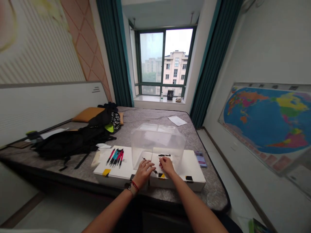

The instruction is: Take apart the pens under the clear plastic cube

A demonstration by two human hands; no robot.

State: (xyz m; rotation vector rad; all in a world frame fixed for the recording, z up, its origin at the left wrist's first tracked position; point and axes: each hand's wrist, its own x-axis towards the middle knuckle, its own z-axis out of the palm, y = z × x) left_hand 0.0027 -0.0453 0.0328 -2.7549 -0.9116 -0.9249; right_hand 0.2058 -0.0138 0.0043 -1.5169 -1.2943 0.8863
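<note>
While both hands stay low and close together over the white boards, the left hand (pixel 144 173) is curved downward, and a thin dark pen (pixel 144 159) runs under its fingers; I cannot tell if the hand really grips this pen. The right hand (pixel 167 165) is just beside it, with the fingers narrow and pointing down, and I cannot tell if it holds anything. A black-and-yellow tape piece (pixel 161 175) lies just below the right hand, on the front of the right white board (pixel 191 165). Just ahead of the hands stands a clear plastic box (pixel 157 142), and a black pen (pixel 164 155) lies near the right fingertips, at the box's front edge. To the left of the left hand, red and teal pens (pixel 115 157) lie side by side on the left white board (pixel 102 165). Both boards rest on a gray mattress (pixel 145 119), and farther left is a black backpack (pixel 68 142). Beyond the box lies a sheet of paper (pixel 177 120).
</note>
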